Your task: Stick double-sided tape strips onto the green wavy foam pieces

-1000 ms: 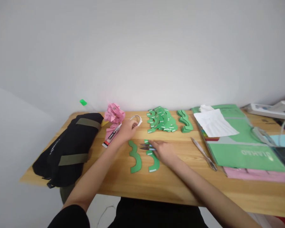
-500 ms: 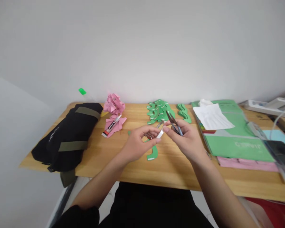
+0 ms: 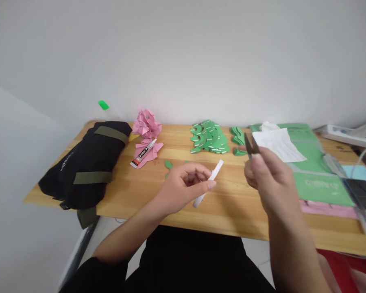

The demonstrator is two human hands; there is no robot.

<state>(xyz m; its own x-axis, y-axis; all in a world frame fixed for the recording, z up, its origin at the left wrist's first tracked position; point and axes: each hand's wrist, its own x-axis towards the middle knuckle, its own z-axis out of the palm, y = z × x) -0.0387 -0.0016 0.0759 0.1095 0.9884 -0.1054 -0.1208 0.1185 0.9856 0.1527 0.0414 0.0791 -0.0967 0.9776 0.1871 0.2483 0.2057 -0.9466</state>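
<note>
A narrow white strip (image 3: 218,168) is pinched between the thumb and fingers of my left hand (image 3: 183,187), slanting up to the right above the table. My right hand (image 3: 270,175) grips a pair of scissors (image 3: 251,144), blades pointing up and slightly apart; its handles are hidden in my fingers. Beneath and behind my left hand lies a green cut-out piece (image 3: 168,165), mostly covered. Farther back sits a pile of green wavy cut-outs (image 3: 212,138) with small white strips on them. A smaller stack of green cut-outs (image 3: 237,136) lies beside that pile, behind the scissors.
On the left are a black bag (image 3: 87,162), crumpled pink paper (image 3: 147,123) and a glue tube (image 3: 143,154) on pink scraps. To the right, white paper (image 3: 279,144) lies on a green folder (image 3: 323,189), near a phone (image 3: 362,194) and a power strip (image 3: 347,134). A wall stands behind the table.
My hands have moved apart. The right one has carried the scissors to the right and turned them more upright; the left keeps the white strip, now showing at greater length.
</note>
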